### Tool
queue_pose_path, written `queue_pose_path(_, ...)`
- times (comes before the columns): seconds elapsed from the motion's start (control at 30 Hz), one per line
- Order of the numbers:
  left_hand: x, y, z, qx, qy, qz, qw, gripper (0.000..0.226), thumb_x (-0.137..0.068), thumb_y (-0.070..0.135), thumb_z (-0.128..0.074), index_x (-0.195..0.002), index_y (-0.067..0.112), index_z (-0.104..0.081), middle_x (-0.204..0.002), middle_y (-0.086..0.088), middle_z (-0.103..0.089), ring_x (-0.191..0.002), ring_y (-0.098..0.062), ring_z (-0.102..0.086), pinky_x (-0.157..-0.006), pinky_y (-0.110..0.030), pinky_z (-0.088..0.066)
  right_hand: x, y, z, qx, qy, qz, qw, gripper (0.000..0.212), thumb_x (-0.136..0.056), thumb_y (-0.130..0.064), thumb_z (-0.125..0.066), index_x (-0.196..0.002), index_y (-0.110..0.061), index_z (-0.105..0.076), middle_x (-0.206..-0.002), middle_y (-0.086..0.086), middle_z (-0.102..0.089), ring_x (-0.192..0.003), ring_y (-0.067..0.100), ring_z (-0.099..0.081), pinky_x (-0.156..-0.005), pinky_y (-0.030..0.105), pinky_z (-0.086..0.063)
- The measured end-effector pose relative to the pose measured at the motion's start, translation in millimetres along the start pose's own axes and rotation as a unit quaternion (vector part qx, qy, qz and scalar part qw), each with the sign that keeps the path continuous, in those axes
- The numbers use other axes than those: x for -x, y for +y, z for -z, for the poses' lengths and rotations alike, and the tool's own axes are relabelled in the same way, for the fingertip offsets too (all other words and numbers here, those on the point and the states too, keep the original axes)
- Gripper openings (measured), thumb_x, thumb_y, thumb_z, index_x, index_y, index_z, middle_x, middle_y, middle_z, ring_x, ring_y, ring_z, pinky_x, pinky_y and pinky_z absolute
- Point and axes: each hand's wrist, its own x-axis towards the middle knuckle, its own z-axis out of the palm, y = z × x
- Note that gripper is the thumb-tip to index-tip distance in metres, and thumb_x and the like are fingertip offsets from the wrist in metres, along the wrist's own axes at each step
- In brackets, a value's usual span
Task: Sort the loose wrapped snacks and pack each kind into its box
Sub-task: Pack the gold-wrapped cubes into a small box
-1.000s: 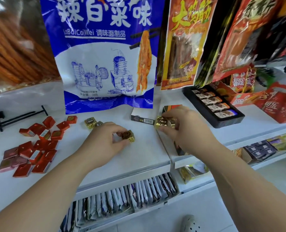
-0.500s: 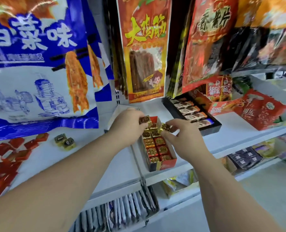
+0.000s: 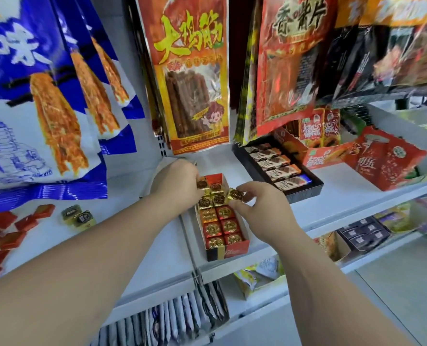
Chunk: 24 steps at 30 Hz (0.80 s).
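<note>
Gold-foil snack (image 3: 236, 195) logged pinched by fingertips of right hand (image 3: 262, 211), just over far end of red box (image 3: 235, 252) on white shelf (image 3: 345, 196). Found left hand (image 3: 175, 183) pinching second gold snack (image 3: 202, 184) at box's far left corner. Noted two more gold snacks (image 3: 78, 216) loose, well left.

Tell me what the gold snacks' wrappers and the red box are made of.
Gold snacks: wrappers likely metal foil or foil-look film, glossy; they glint and crease. Red box: probably printed cardboard, slight sheen; thin straight walls, folded corners.
</note>
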Motion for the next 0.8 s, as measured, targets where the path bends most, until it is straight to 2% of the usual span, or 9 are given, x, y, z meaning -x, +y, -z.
queue_pose_path(0.1, 7, -4, -1, 0.062, 0.001, 0.021, 0.998, 0.027, -0.077, 0.04, -0.076, -0.089, 0.015, -0.072, -0.085, 0.0, -0.061, -0.074, -0.017, -0.059, -0.063, -0.036, -0.055, -4, -5, -1, 0.024, 0.002, 0.023, 0.999, 0.041, -0.087, -0.044, -0.069, -0.123, -0.023, -0.065, -0.107, -0.004, -0.064, -0.091, 0.011, -0.057, -0.074, 0.029, -0.044)
queue_pose_path(0.23, 18, -9, -3, 0.149, 0.002, 0.056, 0.987, 0.028, -0.083, 0.04, -0.069, -0.104, 0.021, -0.066, -0.084, 0.002, -0.063, -0.078, -0.018, -0.059, -0.06, -0.028, -0.045, -26, -20, -2, 0.118, -0.032, 0.091, 0.988, 0.042, -0.088, -0.044, -0.068, -0.124, -0.024, -0.063, -0.11, -0.002, -0.059, -0.093, 0.016, -0.057, -0.075, 0.031, -0.046)
queue_pose_path(0.37, 29, -14, -5, 0.191, -0.026, 0.056, 0.98, 0.016, -0.085, 0.032, -0.06, -0.093, 0.019, -0.065, -0.079, 0.0, -0.063, -0.076, -0.021, -0.06, -0.065, -0.037, -0.054, -50, -26, -7, 0.202, -0.07, 0.117, 0.97, 0.042, -0.089, -0.041, -0.067, -0.127, -0.022, -0.062, -0.114, 0.0, -0.058, -0.1, 0.022, -0.059, -0.078, 0.035, -0.05)
queue_pose_path(0.43, 33, -17, -8, 0.195, -0.039, 0.049, 0.979, 0.018, -0.085, 0.033, -0.059, -0.096, 0.021, -0.067, -0.085, 0.001, -0.067, -0.08, -0.019, -0.062, -0.07, -0.042, -0.057, -56, -28, -10, 0.222, -0.081, 0.129, 0.963, 0.042, -0.09, -0.039, -0.066, -0.128, -0.021, -0.062, -0.116, 0.001, -0.057, -0.103, 0.023, -0.06, -0.081, 0.036, -0.051)
queue_pose_path(0.5, 34, -19, -11, 0.196, -0.044, 0.037, 0.979, 0.024, -0.086, 0.035, -0.057, -0.106, 0.026, -0.068, -0.09, 0.005, -0.068, -0.083, -0.017, -0.063, -0.071, -0.041, -0.057, -61, -30, -14, 0.24, -0.082, 0.137, 0.958, 0.038, -0.09, -0.037, -0.066, -0.125, -0.021, -0.064, -0.113, 0.002, -0.056, -0.101, 0.025, -0.06, -0.081, 0.037, -0.052)
queue_pose_path(0.57, 35, -19, -12, 0.198, -0.044, 0.029, 0.979, 0.034, -0.088, 0.035, -0.055, -0.119, 0.026, -0.065, -0.098, 0.005, -0.069, -0.089, -0.017, -0.064, -0.074, -0.038, -0.057, -65, -30, -18, 0.259, -0.075, 0.142, 0.953, 0.031, -0.09, -0.038, -0.066, -0.116, -0.021, -0.07, -0.105, 0.002, -0.054, -0.093, 0.026, -0.06, -0.077, 0.036, -0.053)
queue_pose_path(0.67, 36, -16, -13, 0.189, -0.044, 0.024, 0.981, 0.044, -0.092, 0.03, -0.053, -0.135, 0.022, -0.057, -0.118, -0.001, -0.066, -0.106, -0.02, -0.061, -0.087, -0.039, -0.054, -66, -28, -22, 0.273, -0.06, 0.147, 0.949, 0.024, -0.088, -0.037, -0.067, -0.106, -0.024, -0.075, -0.096, 0.0, -0.051, -0.086, 0.025, -0.06, -0.071, 0.034, -0.052)
queue_pose_path(0.8, 40, -15, -12, 0.183, -0.036, 0.018, 0.982, 0.044, -0.097, 0.03, -0.051, -0.139, 0.02, -0.053, -0.126, -0.004, -0.061, -0.113, -0.021, -0.057, -0.095, -0.038, -0.05, -64, -26, -24, 0.253, -0.049, 0.142, 0.956, 0.024, -0.086, -0.037, -0.069, -0.109, -0.027, -0.074, -0.099, -0.002, -0.052, -0.089, 0.024, -0.062, -0.071, 0.034, -0.053)
